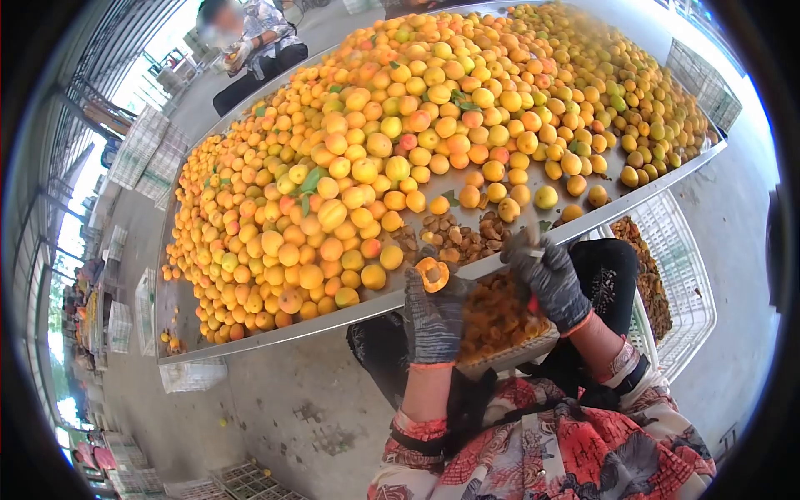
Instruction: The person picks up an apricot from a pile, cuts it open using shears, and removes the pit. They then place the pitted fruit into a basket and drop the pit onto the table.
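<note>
The single view looks out from the wearer's head, forward and steeply down, so the patterned blouse (575, 446) fills the near lower right and the left grip (437, 312) and right grip (554, 283) lie close, just below centre. Its very wide fisheye lens ends in a dark round border, bows straight lines towards the edges and shows the metal bench (333, 317) aslant, with its near rim rising to the right. Beyond the apricots (417, 117), the view reaches a seated co-worker (279, 33), small at upper left.
</note>
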Demonstrator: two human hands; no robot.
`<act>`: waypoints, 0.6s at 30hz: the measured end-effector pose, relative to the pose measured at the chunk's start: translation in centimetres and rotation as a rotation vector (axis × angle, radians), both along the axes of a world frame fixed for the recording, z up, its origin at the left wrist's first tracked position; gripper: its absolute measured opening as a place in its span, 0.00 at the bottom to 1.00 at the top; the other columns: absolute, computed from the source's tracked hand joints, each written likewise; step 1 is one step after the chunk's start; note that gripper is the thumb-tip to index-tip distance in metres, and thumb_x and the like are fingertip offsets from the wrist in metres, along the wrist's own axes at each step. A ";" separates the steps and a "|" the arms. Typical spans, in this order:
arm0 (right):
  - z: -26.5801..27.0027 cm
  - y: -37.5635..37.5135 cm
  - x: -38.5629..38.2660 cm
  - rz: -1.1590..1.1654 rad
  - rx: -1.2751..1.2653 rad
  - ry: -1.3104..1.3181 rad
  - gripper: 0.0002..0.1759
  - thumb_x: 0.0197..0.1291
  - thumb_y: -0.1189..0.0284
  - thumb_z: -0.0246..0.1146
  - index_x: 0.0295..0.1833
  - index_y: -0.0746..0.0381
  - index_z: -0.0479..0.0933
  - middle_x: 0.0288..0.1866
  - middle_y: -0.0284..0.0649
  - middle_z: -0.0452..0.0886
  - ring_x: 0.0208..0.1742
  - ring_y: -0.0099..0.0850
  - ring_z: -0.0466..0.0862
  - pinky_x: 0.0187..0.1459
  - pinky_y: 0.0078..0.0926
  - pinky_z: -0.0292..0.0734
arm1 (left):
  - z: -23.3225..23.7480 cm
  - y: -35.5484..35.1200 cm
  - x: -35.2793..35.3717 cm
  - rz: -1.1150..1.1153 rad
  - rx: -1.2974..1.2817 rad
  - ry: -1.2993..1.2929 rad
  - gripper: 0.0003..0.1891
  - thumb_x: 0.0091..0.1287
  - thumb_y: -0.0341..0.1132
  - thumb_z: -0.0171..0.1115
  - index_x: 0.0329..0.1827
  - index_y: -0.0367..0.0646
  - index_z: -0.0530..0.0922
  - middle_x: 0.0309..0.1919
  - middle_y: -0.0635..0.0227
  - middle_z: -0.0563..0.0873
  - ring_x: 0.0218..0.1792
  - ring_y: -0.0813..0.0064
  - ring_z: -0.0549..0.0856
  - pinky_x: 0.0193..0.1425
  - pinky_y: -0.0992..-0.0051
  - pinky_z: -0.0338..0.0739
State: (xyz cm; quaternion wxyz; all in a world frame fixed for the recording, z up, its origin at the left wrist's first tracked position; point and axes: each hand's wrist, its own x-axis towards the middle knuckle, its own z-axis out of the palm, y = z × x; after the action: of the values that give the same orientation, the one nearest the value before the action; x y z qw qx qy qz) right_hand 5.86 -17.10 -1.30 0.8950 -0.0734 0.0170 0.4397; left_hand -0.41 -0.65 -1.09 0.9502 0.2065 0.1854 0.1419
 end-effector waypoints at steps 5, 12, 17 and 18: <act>7.3 2.8 0.2 -0.606 -0.418 -0.522 0.12 0.58 0.64 0.57 0.44 0.58 0.71 0.20 0.31 0.69 0.19 0.21 0.72 0.20 0.16 0.69 | -0.2 -0.6 0.3 -0.175 1.034 0.194 0.16 0.65 0.38 0.50 0.50 0.37 0.68 0.44 0.65 0.77 0.44 0.71 0.76 0.47 0.73 0.73; 8.7 5.7 1.7 -0.696 -0.233 -0.479 0.13 0.56 0.69 0.57 0.46 0.62 0.70 0.14 0.29 0.64 0.10 0.19 0.63 0.12 0.16 0.57 | -3.6 -2.2 1.6 -0.101 0.375 0.116 0.15 0.67 0.36 0.43 0.52 0.37 0.67 0.47 0.61 0.75 0.49 0.72 0.74 0.55 0.73 0.68; 7.5 6.5 1.6 -0.615 -0.230 -0.536 0.15 0.55 0.70 0.59 0.48 0.60 0.69 0.18 0.30 0.68 0.14 0.21 0.68 0.15 0.19 0.64 | 0.9 -2.4 1.2 -0.155 -0.322 0.003 0.15 0.67 0.37 0.42 0.50 0.39 0.68 0.49 0.63 0.75 0.50 0.71 0.75 0.56 0.75 0.68; 7.2 6.6 1.4 -0.614 -0.231 -0.535 0.15 0.55 0.70 0.59 0.48 0.60 0.69 0.18 0.30 0.68 0.14 0.21 0.68 0.15 0.19 0.64 | -0.3 -2.0 1.2 -0.154 -0.324 0.005 0.15 0.67 0.37 0.42 0.50 0.39 0.68 0.49 0.63 0.75 0.50 0.71 0.75 0.56 0.75 0.68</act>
State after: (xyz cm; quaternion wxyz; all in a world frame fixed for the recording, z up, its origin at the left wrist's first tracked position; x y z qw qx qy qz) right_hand 7.30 -10.46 5.89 0.9432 -0.2762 -0.1455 0.1133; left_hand 0.79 -2.69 -1.35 0.9786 0.0649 0.1918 0.0365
